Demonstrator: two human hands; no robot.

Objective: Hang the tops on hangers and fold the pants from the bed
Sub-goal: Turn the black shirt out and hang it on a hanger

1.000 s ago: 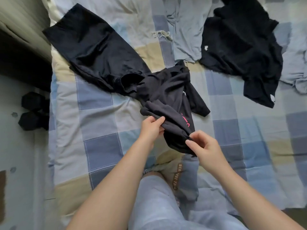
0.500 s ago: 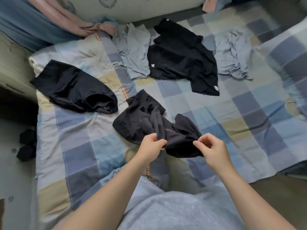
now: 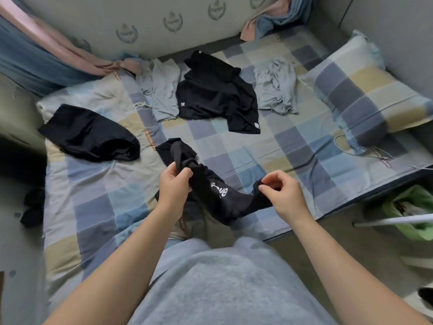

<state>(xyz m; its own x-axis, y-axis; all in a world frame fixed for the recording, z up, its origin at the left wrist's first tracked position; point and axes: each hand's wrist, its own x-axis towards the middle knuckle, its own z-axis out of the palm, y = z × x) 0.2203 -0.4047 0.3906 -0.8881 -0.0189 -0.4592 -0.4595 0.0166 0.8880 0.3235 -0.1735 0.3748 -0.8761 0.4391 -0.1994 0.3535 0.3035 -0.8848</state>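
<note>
You are holding the black garment (image 3: 220,199), white lettering showing, just above the near edge of the bed (image 3: 234,146). Your left hand (image 3: 174,191) is gripping one bunched end in curled fingers, and your right hand (image 3: 284,195) is pinching the other end between thumb and fingertips. Beyond it, a black top (image 3: 218,97) is lying between a grey piece (image 3: 164,92) and a crumpled grey one (image 3: 276,87), with a black heap (image 3: 89,134) at the left and a pillow (image 3: 356,90) at the right.
</note>
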